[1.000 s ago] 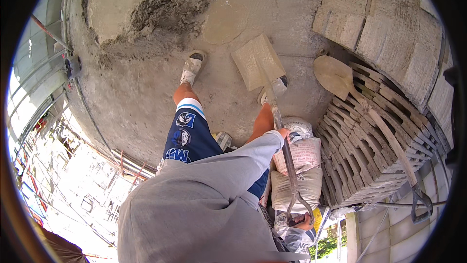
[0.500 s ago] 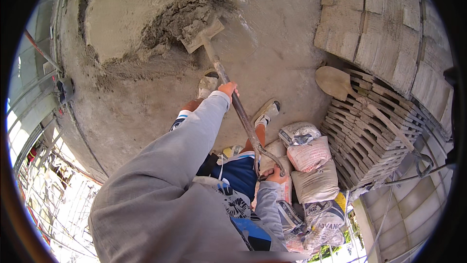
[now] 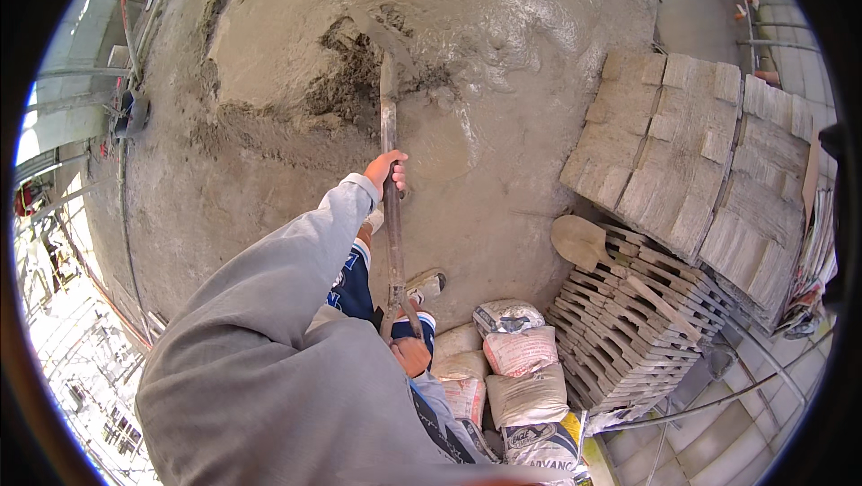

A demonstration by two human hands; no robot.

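Note:
A long-handled shovel (image 3: 391,216) runs almost straight away from my body, its shaft smeared with grey. My left hand (image 3: 385,170) is wrapped round the middle of the shaft, arm stretched forward. Low by my thigh, my right hand (image 3: 411,355) is closed at the forked top handle, partly hidden by my sleeve and clothes. At the far end, the mud-coated shovel blade (image 3: 384,37) meets a pile of wet grey mortar (image 3: 346,82); its edges blend into the mix, so the load on it is hard to make out.
Wet mix spreads over the concrete floor (image 3: 269,207). To my right stand filled sacks (image 3: 525,396), a stack of ridged concrete blocks (image 3: 628,324) with a second shovel (image 3: 579,242) lying on it, and another block stack (image 3: 673,145) beyond. Metal bars (image 3: 126,216) line the left side.
The shovel has swung from a slant to nearly straight ahead, and its blade has pushed farther into the mortar pile. Both hands keep their grip. My view has shifted too.

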